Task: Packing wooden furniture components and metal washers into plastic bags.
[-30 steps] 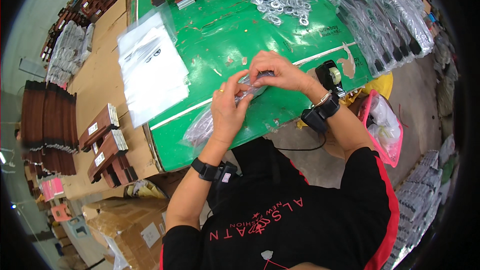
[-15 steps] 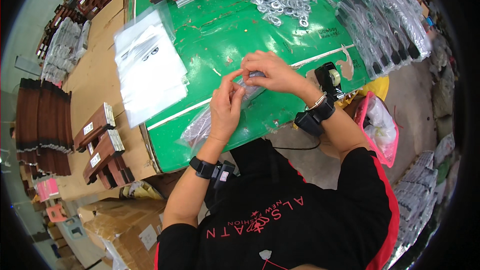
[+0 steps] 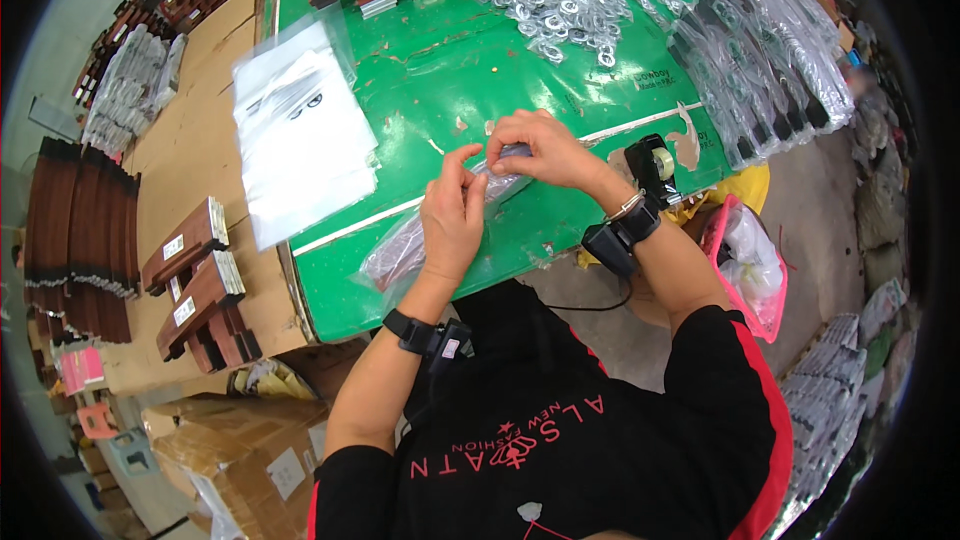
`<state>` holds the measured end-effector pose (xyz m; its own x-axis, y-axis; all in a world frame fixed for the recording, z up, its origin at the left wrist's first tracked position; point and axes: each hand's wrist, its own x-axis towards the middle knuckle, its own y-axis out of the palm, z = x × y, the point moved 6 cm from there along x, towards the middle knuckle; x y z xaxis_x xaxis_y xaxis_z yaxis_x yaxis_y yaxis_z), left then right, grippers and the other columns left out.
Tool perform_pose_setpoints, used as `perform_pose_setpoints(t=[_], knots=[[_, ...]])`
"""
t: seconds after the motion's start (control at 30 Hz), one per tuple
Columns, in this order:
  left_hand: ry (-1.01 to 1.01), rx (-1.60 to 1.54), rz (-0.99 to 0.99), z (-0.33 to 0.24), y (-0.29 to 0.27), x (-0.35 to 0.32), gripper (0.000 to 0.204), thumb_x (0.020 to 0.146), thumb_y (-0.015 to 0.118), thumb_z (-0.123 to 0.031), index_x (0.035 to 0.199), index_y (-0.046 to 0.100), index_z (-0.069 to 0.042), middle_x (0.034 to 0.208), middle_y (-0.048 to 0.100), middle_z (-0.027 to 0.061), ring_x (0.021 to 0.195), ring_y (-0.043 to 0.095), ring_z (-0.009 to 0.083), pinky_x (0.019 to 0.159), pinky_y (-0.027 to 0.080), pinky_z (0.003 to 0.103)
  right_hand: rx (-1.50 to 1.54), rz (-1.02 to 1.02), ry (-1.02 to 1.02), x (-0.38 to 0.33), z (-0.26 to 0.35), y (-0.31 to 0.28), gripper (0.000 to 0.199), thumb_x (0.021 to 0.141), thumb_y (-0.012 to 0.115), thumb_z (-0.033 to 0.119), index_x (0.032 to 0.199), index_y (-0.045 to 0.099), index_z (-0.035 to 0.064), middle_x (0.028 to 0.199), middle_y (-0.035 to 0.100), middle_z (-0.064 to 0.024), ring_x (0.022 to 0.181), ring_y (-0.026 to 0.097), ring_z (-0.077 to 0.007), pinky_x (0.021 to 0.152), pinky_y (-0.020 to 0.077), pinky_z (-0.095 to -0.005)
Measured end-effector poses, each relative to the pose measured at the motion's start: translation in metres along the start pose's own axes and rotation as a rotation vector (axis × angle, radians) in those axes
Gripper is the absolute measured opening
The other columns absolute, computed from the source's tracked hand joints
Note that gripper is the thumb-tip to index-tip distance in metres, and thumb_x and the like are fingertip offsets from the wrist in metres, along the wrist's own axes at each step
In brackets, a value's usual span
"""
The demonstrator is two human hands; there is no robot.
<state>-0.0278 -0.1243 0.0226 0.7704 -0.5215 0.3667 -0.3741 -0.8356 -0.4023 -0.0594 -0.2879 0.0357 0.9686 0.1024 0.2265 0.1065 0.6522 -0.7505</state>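
Note:
A long, narrow item in a clear plastic bag lies slantwise on the green tabletop, running under both hands. My left hand rests over its middle, thumb and fingers closed on the plastic. At the bag's far end my right hand pinches the plastic, with its fingertips close to those of the left. What is inside the bag shows only as a greyish, reddish shape. To the left lies a stack of flat clear plastic bags.
Right of my hands stands a black tape dispenser. A heap of small bagged metal rings lies at the back, with bagged dark items to its right. Brown wooden pieces are stacked at left. A pink basket sits beside the table.
The view has shifted slightly. My right fingers have curled down a little at the bag's far end; the left hand stays nearly where it was.

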Motion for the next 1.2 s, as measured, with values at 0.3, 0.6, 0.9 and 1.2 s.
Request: perform_pose_setpoints(t=[0.3,0.6,0.9,1.2], knots=[[-0.048,0.020,-0.038,0.000,-0.002,-0.001,0.027,0.089,0.065,-0.006,0.116,0.063,-0.008,0.069,0.055,0.0081,0.063,0.056,0.0263,0.061,0.045,0.041,0.450,-0.261,0.091,0.008,-0.018,-0.049,0.029,0.091,0.073,0.019,0.114,0.070,0.0014,0.106,0.072,-0.0059,0.103,0.066,-0.0160,0.092,0.0523,-0.0325],[-0.058,0.044,-0.074,-0.002,-0.002,0.000,0.028,0.089,0.065,-0.004,0.117,0.062,-0.008,0.064,0.048,0.0074,0.058,0.052,0.0215,0.056,0.042,0.039,0.382,-0.021,0.174,0.012,0.008,0.015,0.025,0.095,0.067,0.019,0.114,0.069,0.0034,0.105,0.072,-0.0063,0.098,0.067,-0.0151,0.087,0.0528,-0.0323],[0.109,0.318,-0.035,-0.018,-0.018,0.004,0.034,0.088,0.072,-0.017,0.120,0.062,-0.013,0.064,0.054,0.0074,0.062,0.058,0.0237,0.070,0.043,0.037,0.495,0.119,0.074,0.012,0.013,0.011,0.045,0.079,0.083,0.028,0.117,0.068,0.0093,0.112,0.071,-0.0032,0.109,0.066,-0.0178,0.095,0.0515,-0.0326],[0.009,0.802,0.051,-0.038,-0.097,-0.093,0.066,0.074,0.086,-0.035,0.129,0.059,-0.008,0.147,0.049,0.0120,0.135,0.047,0.0319,0.114,0.029,0.051,0.128,0.034,-0.147,0.015,0.017,0.021,0.022,0.077,0.082,0.026,0.089,0.071,0.0115,0.097,0.069,-0.0010,0.096,0.064,-0.0206,0.083,0.0502,-0.0346]])
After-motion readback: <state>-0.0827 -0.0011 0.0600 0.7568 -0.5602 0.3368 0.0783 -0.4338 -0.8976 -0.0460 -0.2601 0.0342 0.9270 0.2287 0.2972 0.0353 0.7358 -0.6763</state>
